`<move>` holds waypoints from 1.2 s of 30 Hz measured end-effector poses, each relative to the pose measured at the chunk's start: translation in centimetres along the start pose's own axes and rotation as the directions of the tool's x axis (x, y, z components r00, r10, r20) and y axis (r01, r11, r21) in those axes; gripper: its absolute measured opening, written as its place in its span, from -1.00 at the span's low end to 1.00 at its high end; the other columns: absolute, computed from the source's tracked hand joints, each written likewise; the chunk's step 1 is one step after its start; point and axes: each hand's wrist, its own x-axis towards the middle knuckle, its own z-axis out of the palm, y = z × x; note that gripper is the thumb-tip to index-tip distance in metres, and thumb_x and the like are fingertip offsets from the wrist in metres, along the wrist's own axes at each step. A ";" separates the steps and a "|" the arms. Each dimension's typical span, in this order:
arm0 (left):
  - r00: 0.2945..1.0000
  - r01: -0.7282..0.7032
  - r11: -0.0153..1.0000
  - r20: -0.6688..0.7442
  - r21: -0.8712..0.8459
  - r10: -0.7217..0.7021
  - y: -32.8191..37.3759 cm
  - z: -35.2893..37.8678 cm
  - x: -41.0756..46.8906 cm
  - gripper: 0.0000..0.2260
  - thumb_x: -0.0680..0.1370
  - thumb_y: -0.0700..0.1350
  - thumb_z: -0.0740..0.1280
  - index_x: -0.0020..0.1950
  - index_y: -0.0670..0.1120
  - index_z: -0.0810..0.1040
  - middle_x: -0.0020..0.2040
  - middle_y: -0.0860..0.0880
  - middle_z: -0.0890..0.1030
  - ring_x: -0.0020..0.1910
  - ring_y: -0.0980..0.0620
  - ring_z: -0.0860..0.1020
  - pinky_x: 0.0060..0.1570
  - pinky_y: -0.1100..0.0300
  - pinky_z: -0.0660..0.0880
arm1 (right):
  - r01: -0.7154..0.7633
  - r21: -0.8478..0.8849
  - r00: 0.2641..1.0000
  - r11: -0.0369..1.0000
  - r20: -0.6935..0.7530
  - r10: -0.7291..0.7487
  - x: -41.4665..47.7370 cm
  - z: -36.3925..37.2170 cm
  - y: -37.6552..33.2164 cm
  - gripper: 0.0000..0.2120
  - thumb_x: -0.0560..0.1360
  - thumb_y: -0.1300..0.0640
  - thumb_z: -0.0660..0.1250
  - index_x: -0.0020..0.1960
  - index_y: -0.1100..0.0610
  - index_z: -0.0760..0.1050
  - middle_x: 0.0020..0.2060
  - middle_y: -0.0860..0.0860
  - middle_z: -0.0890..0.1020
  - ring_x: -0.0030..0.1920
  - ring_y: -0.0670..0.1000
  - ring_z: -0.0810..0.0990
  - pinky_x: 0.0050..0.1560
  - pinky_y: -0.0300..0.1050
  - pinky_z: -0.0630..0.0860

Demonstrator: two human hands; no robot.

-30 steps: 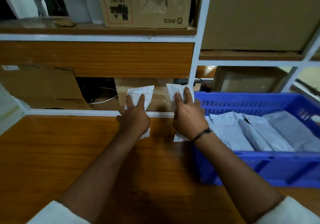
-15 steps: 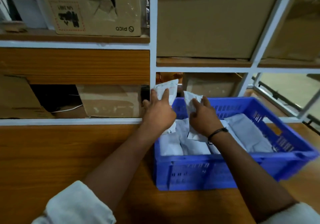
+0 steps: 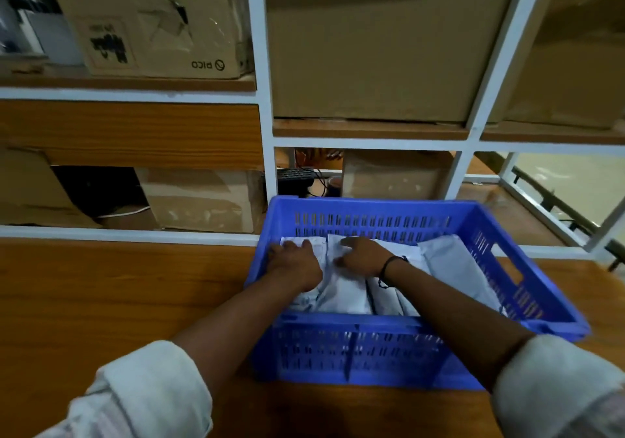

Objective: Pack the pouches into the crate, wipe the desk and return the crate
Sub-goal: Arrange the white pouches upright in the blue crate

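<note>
Desk (image 3: 101, 302): wood top, crate on it.
Crate (image 3: 355, 346): blue, slotted walls, at desk's far edge.
Pouches (image 3: 348, 295): grey-white, overlapping inside crate, covering its floor.
Change I note: two pouches held up outside crate a second ago now lie inside, at crate's left end.
Left hand (image 3: 297, 265): fingers flat, pressing pouch by crate's left wall, no grip.
Right hand (image 3: 362, 256): fingers spread flat on next pouch, toward crate's middle.
My read: packing about finished; wiping desk comes next.

Wooden desk (image 3: 101, 302), blue crate (image 3: 355, 349) standing on its right part
</note>
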 end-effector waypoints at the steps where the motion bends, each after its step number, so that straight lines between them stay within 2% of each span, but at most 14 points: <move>1: 1.000 -0.017 1.000 -0.016 0.025 0.018 0.0 -0.1 0.0 -0.37 0.65 0.12 0.12 0.66 -0.02 -0.04 0.61 -0.29 0.04 0.54 -0.42 0.05 0.50 -0.28 0.03 | 0.030 -0.030 0.999 0.999 0.031 -0.029 0.1 -0.1 0.0 -0.34 0.56 -0.03 0.38 0.54 0.22 0.26 0.51 0.17 0.31 0.48 0.16 0.32 0.36 -0.05 0.33; 3: 0.994 -0.108 0.989 0.009 0.102 0.108 -0.2 -0.8 -0.1 -0.32 0.65 0.21 0.14 0.66 0.05 -0.09 0.64 -0.22 -0.07 0.57 -0.39 -0.03 0.52 -0.26 0.01 | 0.088 -0.115 0.992 0.989 0.100 -0.077 0.0 -0.4 0.2 -0.23 0.51 -0.09 0.43 0.58 0.15 0.17 0.54 0.17 0.21 0.51 0.18 0.24 0.41 0.02 0.31; 5: 0.964 -0.247 0.952 0.150 0.183 0.221 -0.7 -1.6 -0.1 -0.18 0.56 0.37 0.21 0.65 0.13 -0.15 0.66 -0.11 -0.15 0.61 -0.29 -0.04 0.54 -0.22 0.06 | 0.154 -0.242 0.976 0.958 0.189 -0.109 -0.1 -0.6 0.5 -0.17 0.48 -0.12 0.45 0.59 0.11 0.14 0.55 0.17 0.14 0.50 0.20 0.25 0.42 0.06 0.34; 7: 0.914 -0.335 0.909 0.320 0.250 0.249 -1.3 -2.0 0.2 0.00 0.43 0.48 0.31 0.63 0.19 -0.23 0.65 -0.04 -0.21 0.61 -0.22 0.04 0.53 -0.16 0.16 | 0.207 -0.332 0.954 0.920 0.278 -0.114 -0.1 -0.3 0.9 -0.06 0.46 -0.18 0.46 0.61 0.14 0.04 0.59 0.14 0.02 0.52 0.19 0.23 0.46 0.06 0.31; 9: 0.891 -0.368 0.879 0.384 0.304 0.240 -1.8 -1.5 0.6 0.08 0.38 0.48 0.36 0.61 0.20 -0.29 0.63 -0.02 -0.30 0.62 -0.21 0.02 0.53 -0.15 0.16 | 0.246 -0.393 0.932 0.886 0.346 -0.105 -0.1 0.3 1.0 0.04 0.44 -0.22 0.46 0.63 0.15 -0.08 0.61 0.13 -0.09 0.57 0.16 0.13 0.50 0.06 0.25; 13: 0.898 -0.356 0.896 0.362 0.264 0.250 -2.4 0.2 1.1 0.05 0.44 0.36 0.41 0.60 0.19 -0.31 0.60 -0.02 -0.39 0.61 -0.25 -0.20 0.53 -0.25 0.00 | 0.307 -0.475 0.918 0.825 0.376 -0.126 0.2 1.0 0.6 0.05 0.45 -0.17 0.48 0.63 0.18 -0.12 0.61 0.18 -0.13 0.58 0.18 0.05 0.53 0.08 0.20; 16: 0.901 -0.338 0.912 0.358 0.233 0.243 -2.5 1.1 1.6 0.06 0.46 0.32 0.43 0.60 0.18 -0.35 0.57 -0.04 -0.46 0.58 -0.30 -0.28 0.51 -0.31 -0.03 | 0.339 -0.475 0.915 0.813 0.368 -0.166 0.3 0.8 0.9 0.03 0.47 -0.08 0.49 0.63 0.17 -0.13 0.61 0.16 -0.16 0.59 0.15 0.04 0.54 0.01 0.17; 19: 0.902 -0.331 0.929 0.346 0.168 0.259 -2.4 1.3 2.0 0.13 0.40 0.38 0.43 0.60 0.15 -0.38 0.56 -0.03 -0.48 0.56 -0.31 -0.34 0.51 -0.33 -0.06 | 0.325 -0.413 0.921 0.851 0.342 -0.185 0.2 0.2 1.7 -0.08 0.49 0.02 0.47 0.63 0.16 -0.04 0.62 0.13 -0.12 0.58 0.14 0.08 0.52 0.02 0.20; 22: 0.901 -0.334 0.938 0.323 0.092 0.289 -2.6 1.2 2.3 0.26 0.27 0.50 0.42 0.58 0.12 -0.41 0.55 -0.02 -0.51 0.54 -0.30 -0.40 0.51 -0.33 -0.14 | 0.302 -0.327 0.937 0.896 0.276 -0.215 -0.1 -0.4 2.2 -0.15 0.52 -0.10 0.41 0.62 0.14 0.03 0.62 0.07 -0.07 0.58 0.11 0.09 0.52 0.04 0.20; 25: 0.900 -0.340 0.934 0.329 0.114 0.287 -2.6 0.9 2.5 0.27 0.27 0.51 0.42 0.59 0.09 -0.41 0.55 -0.04 -0.49 0.54 -0.31 -0.40 0.50 -0.33 -0.15 | 0.278 -0.345 0.941 0.896 0.286 -0.181 0.2 0.0 2.5 -0.02 0.48 -0.28 0.38 0.63 0.13 -0.06 0.62 0.07 -0.14 0.61 0.07 -0.04 0.57 0.02 0.09; 27: 0.898 -0.348 0.922 0.343 0.170 0.275 -2.4 1.1 2.6 0.23 0.33 0.47 0.41 0.60 0.05 -0.39 0.57 -0.08 -0.46 0.55 -0.33 -0.37 0.50 -0.31 -0.15 | 0.272 -0.409 0.934 0.871 0.329 -0.138 0.4 0.7 2.5 0.04 0.46 -0.32 0.37 0.64 0.12 -0.13 0.61 0.09 -0.19 0.61 0.09 -0.11 0.58 0.06 0.05; 32: 0.911 -0.334 0.909 0.335 0.251 0.242 -1.9 2.2 2.7 0.20 0.39 0.41 0.41 0.60 -0.02 -0.40 0.57 -0.15 -0.44 0.53 -0.42 -0.35 0.50 -0.38 -0.08 | 0.266 -0.445 0.931 0.855 0.348 -0.108 0.5 1.2 2.1 0.06 0.46 -0.22 0.45 0.63 0.13 -0.16 0.61 0.10 -0.23 0.61 0.10 -0.09 0.57 0.02 0.07; 36: 0.912 -0.334 0.910 0.330 0.246 0.245 -1.5 2.8 2.6 0.17 0.43 0.37 0.41 0.60 -0.05 -0.40 0.57 -0.18 -0.44 0.51 -0.46 -0.35 0.48 -0.40 -0.04 | 0.260 -0.450 0.932 0.854 0.350 -0.099 0.5 1.3 2.1 0.08 0.45 -0.20 0.47 0.63 0.13 -0.19 0.61 0.09 -0.25 0.61 0.09 -0.05 0.54 -0.05 0.06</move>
